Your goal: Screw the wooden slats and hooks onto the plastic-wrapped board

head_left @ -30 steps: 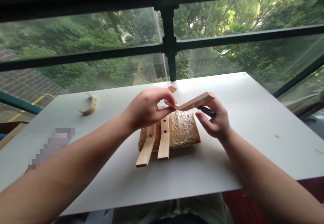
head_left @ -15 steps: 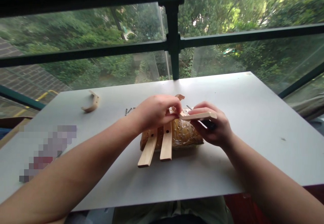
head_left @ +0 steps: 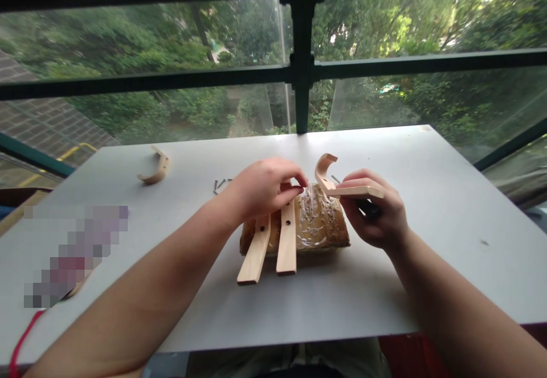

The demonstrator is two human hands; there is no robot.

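Observation:
My right hand (head_left: 380,210) is closed around a curved wooden hook (head_left: 356,192) and a tool with a dark handle (head_left: 370,208). A thin metal shaft shows above my right fingers; it looks like a screwdriver, mostly hidden. My left hand (head_left: 269,187) hovers over the tape-wrapped block (head_left: 322,221), fingers bent, with a gap between thumb and forefinger and nothing visible in it. Below it, two wooden hooks, one on the left (head_left: 254,255) and one on the right (head_left: 286,247), lie across the block with dark holes in them. Their far ends are hidden by my left hand.
Another curved wooden hook (head_left: 156,170) lies at the table's far left. Several screws (head_left: 221,185) sit just left of the block. A blurred-out object (head_left: 77,258) and a red cord (head_left: 25,338) are at the left. Windows stand behind the white table (head_left: 453,241).
My right hand has moved right with the wooden hook and the dark-handled tool, away from my left fingers. My left hand no longer touches that hook. The view has shifted slightly.

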